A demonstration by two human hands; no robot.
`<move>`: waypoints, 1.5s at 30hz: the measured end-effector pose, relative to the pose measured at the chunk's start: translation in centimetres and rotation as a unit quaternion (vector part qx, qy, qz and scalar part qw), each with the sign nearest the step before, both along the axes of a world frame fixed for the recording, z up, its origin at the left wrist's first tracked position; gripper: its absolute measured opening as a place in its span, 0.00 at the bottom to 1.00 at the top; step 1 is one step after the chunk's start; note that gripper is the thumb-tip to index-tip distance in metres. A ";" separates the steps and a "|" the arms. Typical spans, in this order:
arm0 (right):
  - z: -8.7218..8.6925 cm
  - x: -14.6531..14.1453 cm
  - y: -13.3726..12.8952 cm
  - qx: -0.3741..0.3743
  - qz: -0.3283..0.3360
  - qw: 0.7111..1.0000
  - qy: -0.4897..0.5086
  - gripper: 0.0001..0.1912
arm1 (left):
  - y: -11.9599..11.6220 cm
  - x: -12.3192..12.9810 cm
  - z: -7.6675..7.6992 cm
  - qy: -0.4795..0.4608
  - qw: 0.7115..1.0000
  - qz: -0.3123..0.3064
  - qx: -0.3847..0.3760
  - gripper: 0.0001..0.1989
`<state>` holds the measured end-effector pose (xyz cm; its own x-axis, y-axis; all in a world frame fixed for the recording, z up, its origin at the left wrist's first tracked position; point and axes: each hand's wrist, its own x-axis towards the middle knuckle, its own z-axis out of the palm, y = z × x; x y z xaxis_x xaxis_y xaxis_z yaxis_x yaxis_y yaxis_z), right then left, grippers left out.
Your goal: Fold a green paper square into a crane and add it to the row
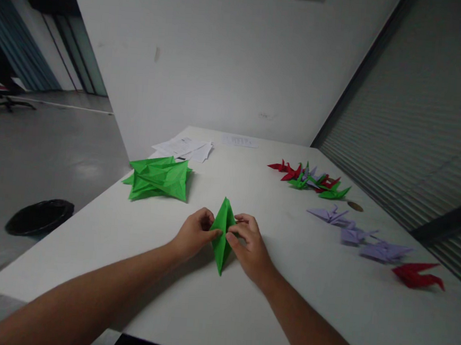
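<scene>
A green folded paper, shaped like a long diamond with a crease down its middle, is between my hands near the table's front. My left hand pinches its left edge, thumb on top of the paper. On the other side, my right hand holds the right edge between thumb and fingers. The paper's points face away from me and toward me. Parts of both side edges are hidden behind my fingers.
Creased green papers lie at the left, with printed sheets behind them. Folded paper cranes cluster at the back right; purple ones and a red one run down the right side. A black bin stands on the floor.
</scene>
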<state>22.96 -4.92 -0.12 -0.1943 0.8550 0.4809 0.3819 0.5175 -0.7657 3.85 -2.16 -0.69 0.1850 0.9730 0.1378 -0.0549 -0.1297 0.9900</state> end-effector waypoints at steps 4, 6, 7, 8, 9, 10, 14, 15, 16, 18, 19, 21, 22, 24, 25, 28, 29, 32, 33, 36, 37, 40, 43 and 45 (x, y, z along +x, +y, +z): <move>0.0 -0.3 -0.1 0.002 0.026 1.000 -0.009 0.09 | 0.1 0.0 0.0 -0.013 1.000 0.008 -0.012 0.16; 0.0 -0.5 -0.2 -0.002 0.026 1.000 -0.013 0.05 | 0.1 0.0 0.0 -0.018 1.000 -0.002 -0.022 0.14; 0.0 -0.6 -0.2 -0.004 0.023 1.000 -0.018 0.04 | 0.0 0.0 0.1 -0.022 0.999 -0.011 -0.029 0.13; 0.0 -0.6 -0.2 -0.004 0.019 1.000 -0.024 0.03 | -0.1 -0.1 0.1 -0.027 0.999 -0.023 -0.036 0.12; 0.0 -0.6 -0.2 -0.004 0.012 0.999 -0.031 0.02 | -0.2 -0.1 0.2 -0.032 0.998 -0.036 -0.043 0.12; 0.0 -0.7 -0.2 -0.003 0.003 0.999 -0.038 0.02 | -0.3 -0.1 0.3 -0.036 0.997 -0.049 -0.049 0.12; 0.3 -0.6 -0.2 0.002 -0.034 0.998 -0.049 0.05 | -0.7 -0.1 0.6 -0.036 0.993 -0.101 -0.053 0.16; 0.4 -0.6 -0.2 0.004 -0.040 0.998 -0.050 0.06 | -0.8 -0.1 0.6 -0.031 0.992 -0.114 -0.050 0.17; 0.5 -0.6 -0.2 0.006 -0.045 0.998 -0.052 0.06 | -0.8 0.0 0.6 -0.021 0.991 -0.123 -0.045 0.18; 0.5 -0.5 -0.2 0.013 -0.049 0.997 -0.055 0.07 | -0.7 0.0 0.4 0.004 0.992 -0.120 -0.028 0.20; 0.4 -0.4 -0.1 0.018 -0.047 0.997 -0.054 0.07 | -0.7 0.0 0.3 0.016 0.994 -0.110 -0.017 0.20; 0.2 -0.3 0.0 0.029 -0.043 0.998 -0.038 0.07 | -0.4 0.0 0.0 0.034 0.996 -0.087 0.004 0.18; -0.1 -0.3 0.1 0.028 -0.039 0.999 -0.023 0.06 | -0.3 -0.1 -0.1 0.042 0.996 -0.076 0.011 0.17; -0.6 -0.3 0.2 0.008 -0.030 0.999 0.023 0.08 | 0.0 -0.2 -0.4 0.059 0.997 -0.050 0.018 0.16; -0.9 -0.4 0.2 -0.011 -0.025 0.998 0.050 0.10 | 0.0 -0.3 -0.4 0.063 0.997 -0.039 0.017 0.16; -1.5 -0.6 0.2 -0.065 -0.008 0.990 0.123 0.17 | 0.2 -0.3 -0.6 0.044 0.998 -0.034 -0.006 0.16; -1.6 -0.7 0.2 -0.078 -0.001 0.987 0.141 0.19 | 0.2 -0.3 -0.6 0.031 0.999 -0.041 -0.016 0.16; -1.6 -1.0 0.2 -0.099 0.012 0.979 0.176 0.23 | 0.1 -0.2 -0.5 -0.005 0.997 -0.064 -0.032 0.17; -1.6 -1.1 0.2 -0.099 0.011 0.978 0.185 0.25 | 0.0 -0.2 -0.4 -0.014 0.997 -0.069 -0.035 0.17; -1.7 -1.3 0.2 -0.089 0.004 0.976 0.199 0.29 | -0.1 -0.2 -0.2 -0.040 0.995 -0.075 -0.044 0.19; -1.7 -1.3 0.3 -0.087 0.002 0.976 0.198 0.31 | -0.2 -0.1 -0.1 -0.048 0.995 -0.076 -0.046 0.19; -1.9 -1.0 0.5 -0.076 -0.031 0.984 0.160 0.32 | -0.4 -0.1 0.3 -0.066 0.994 -0.070 -0.056 0.20; -1.8 -0.6 0.7 -0.093 -0.065 0.987 0.118 0.28 | -0.5 0.0 0.6 -0.082 0.993 -0.055 -0.063 0.20; -1.5 -0.5 0.8 -0.145 -0.034 0.980 0.130 0.23 | -0.5 0.1 0.6 -0.100 0.991 -0.051 -0.069 0.23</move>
